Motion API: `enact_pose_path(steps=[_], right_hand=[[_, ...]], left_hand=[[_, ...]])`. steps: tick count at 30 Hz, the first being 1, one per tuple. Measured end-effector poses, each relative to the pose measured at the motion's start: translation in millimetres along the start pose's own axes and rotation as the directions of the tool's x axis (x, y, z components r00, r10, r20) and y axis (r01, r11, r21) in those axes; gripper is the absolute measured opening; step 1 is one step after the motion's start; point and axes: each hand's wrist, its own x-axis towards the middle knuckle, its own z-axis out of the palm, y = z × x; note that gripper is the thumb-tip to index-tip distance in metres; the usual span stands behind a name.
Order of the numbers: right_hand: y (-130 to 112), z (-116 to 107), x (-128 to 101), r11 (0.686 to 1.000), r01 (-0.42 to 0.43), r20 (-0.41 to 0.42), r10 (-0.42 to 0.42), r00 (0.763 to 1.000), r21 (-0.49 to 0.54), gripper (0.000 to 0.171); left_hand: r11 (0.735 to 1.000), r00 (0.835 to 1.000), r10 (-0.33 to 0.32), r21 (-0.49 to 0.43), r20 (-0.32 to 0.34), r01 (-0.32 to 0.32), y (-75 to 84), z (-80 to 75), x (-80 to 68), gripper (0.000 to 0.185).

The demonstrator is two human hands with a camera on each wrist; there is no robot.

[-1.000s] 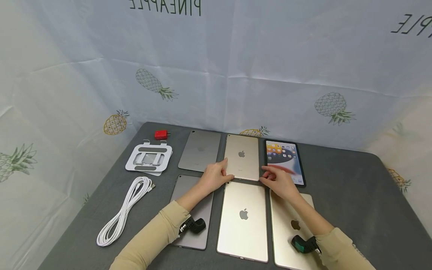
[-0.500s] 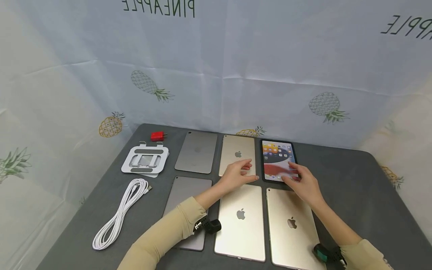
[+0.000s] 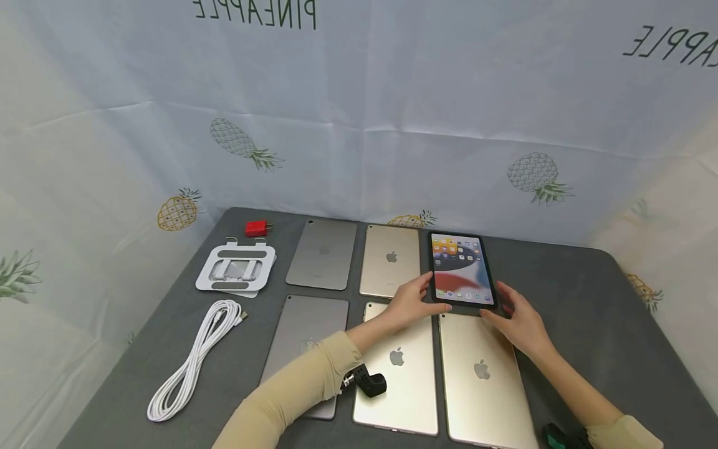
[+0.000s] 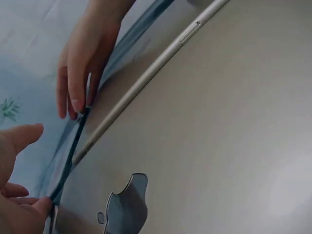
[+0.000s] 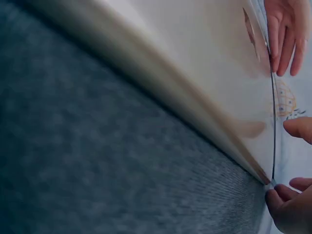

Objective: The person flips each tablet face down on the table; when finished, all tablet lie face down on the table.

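A tablet with its lit screen up [image 3: 461,265] lies at the back right of two rows of tablets. My left hand [image 3: 408,304] is at its near left corner, index fingertip by the left edge and thumb along the near edge. Around the near right corner, my right hand [image 3: 521,321] has its thumb and fingers spread at the edges. Fingers of both hands look mostly straight. Below the hands lie two gold tablets, backs up: a middle one [image 3: 412,393], partly under my left forearm, and a right one [image 3: 488,399]. In the left wrist view, the right hand [image 4: 92,58] reaches down to a thin dark edge.
A smaller gold tablet [image 3: 391,252] and a grey tablet [image 3: 322,252] lie in the back row. Another grey tablet [image 3: 305,324] is in front, partly covered by my left sleeve. A white folding stand [image 3: 259,265], red plug adapter [image 3: 257,228] and coiled white cable [image 3: 196,362] are left.
Both hands have moved right, from the smaller gold tablet's near corners to those of the lit tablet. The head view has shifted slightly.
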Motion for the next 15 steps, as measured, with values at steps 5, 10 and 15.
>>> enact_pose_path(steps=[5,10,15], right_hand=[[-1.1,5.6,-3.5,0.999,-0.033,0.038,0.034,0.999,-0.027,0.086],[-3.4,8.4,-4.1,0.998,-0.057,0.049,0.058,0.997,-0.016,0.088],[-8.6,6.9,-2.4,0.979,-0.171,0.083,0.162,0.983,0.114,0.088]], left_hand=[[1.0,1.0,0.0,-0.003,0.015,0.0,-3.2,5.3,-1.7,0.086],[1.0,0.999,-0.004,0.006,0.054,0.003,0.2,5.1,-4.9,0.088],[0.999,0.997,0.008,0.042,0.077,-0.011,2.8,5.0,-5.3,0.09]])
